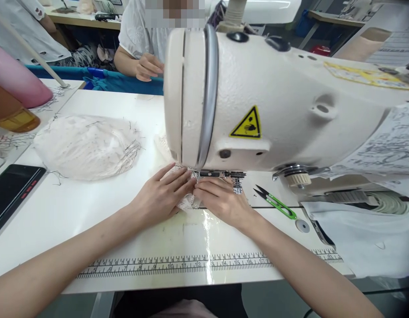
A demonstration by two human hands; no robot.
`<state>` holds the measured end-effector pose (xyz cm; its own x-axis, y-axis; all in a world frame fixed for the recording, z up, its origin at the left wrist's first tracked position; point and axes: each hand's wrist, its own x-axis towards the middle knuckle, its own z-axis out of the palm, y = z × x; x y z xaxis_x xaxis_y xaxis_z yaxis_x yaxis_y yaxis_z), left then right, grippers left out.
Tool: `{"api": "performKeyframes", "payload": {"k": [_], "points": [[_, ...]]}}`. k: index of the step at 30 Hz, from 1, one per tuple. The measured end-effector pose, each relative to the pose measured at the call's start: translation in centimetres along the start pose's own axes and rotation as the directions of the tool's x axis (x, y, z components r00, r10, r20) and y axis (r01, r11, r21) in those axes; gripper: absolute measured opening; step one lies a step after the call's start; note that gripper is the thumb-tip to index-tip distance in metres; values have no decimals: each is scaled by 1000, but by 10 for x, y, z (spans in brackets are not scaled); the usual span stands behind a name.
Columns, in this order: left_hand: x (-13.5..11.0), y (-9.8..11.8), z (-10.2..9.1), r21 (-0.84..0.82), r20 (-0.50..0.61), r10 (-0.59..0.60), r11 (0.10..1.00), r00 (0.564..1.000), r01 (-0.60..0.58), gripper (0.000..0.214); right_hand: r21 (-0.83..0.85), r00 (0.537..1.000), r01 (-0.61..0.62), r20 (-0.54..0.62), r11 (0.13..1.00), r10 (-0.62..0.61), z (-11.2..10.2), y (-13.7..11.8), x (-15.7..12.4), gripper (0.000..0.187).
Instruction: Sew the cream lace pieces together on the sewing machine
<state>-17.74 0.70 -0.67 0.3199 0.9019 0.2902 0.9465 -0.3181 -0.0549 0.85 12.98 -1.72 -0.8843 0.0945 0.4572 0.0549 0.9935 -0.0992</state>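
White lace fabric (187, 202) lies under the needle area of a cream sewing machine (274, 101), mostly covered by my hands and the machine head. My left hand (164, 192) rests on the lace from the left, its fingers stretched out and flat, the thumb hidden. From the right, my right hand (222, 201) closes its fingertips on the lace edge just below the presser-foot area. The machine head hides the needle. Another bit of pale lace (163, 148) shows left of the head.
A pale fabric bundle (90, 148) with loose threads lies left, near a black phone (14, 194). Green thread snips (277, 202) and a metal bobbin (302, 225) are at right. A ruler strip (171, 265) runs along the front edge. Across the table is a person's hand (148, 67).
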Motion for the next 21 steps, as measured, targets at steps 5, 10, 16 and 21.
{"api": "performKeyframes", "payload": {"k": [5,10,16,21], "points": [[1,3,1,6,-16,-8,1000,1000,9,44,-75,1000,15,-27,997,-17,-4,3,1,21],[3,5,0,23,-14,-27,999,1000,28,43,-85,1000,-22,-24,996,20,-9,3,1,20],[6,6,0,7,-14,-60,998,998,60,42,-50,997,-67,-28,996,65,-8,5,0,20],[5,7,1,91,-25,-33,995,999,36,39,-34,997,-66,-29,997,65,-8,8,1,25]]}}
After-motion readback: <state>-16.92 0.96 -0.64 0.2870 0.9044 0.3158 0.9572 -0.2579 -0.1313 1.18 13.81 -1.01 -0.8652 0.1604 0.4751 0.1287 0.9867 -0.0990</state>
